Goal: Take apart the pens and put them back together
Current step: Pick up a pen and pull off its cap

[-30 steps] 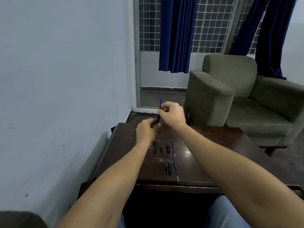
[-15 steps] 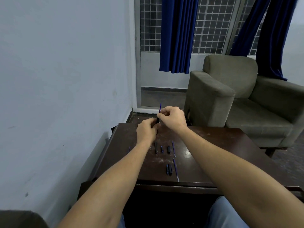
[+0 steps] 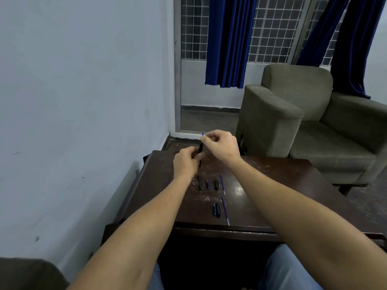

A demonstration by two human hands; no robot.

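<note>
Above the far left corner of the table (image 3: 282, 185), the left hand (image 3: 185, 162) grips a black pen barrel (image 3: 200, 150) upright, while the right hand (image 3: 222, 145) pinches the thin blue refill (image 3: 202, 133) poking from its top. Toward the near edge lie loose black barrel pieces (image 3: 216, 209) and two spare refills (image 3: 225, 210), any markings too small to read.

Loose pen parts (image 3: 216, 184) lie on the table (image 3: 282, 185), nearer than the left hand (image 3: 185, 162) and right hand (image 3: 222, 143) — armchair (image 3: 314, 122) behind, wall (image 3: 83, 101) left.
</note>
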